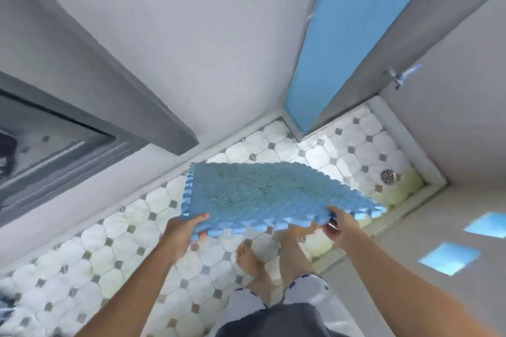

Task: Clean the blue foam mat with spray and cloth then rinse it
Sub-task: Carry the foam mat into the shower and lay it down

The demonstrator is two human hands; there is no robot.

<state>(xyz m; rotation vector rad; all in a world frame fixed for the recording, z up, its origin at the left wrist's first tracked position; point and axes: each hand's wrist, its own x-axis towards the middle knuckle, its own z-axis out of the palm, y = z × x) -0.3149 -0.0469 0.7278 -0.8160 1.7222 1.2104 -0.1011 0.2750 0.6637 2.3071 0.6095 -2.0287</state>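
The mat (254, 194) (speckled with dark spots) hangs roughly level above the floor, left of the drain (387, 175). The left hand (182, 230) grips its corner farthest from the drain, and the right hand (339, 230) pinches the edge nearer the drain.

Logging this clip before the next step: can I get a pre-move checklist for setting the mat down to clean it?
1. Left hand grips the blue foam mat at its near left corner: ok.
2. Right hand grips the near right edge: ok.
3. Mat held clear of the tiled floor: ok.
4. Mat surface clean: not ok, dark specks.
5. Floor drain uncovered: ok.
6. Wall tap running: cannot tell, blurred.
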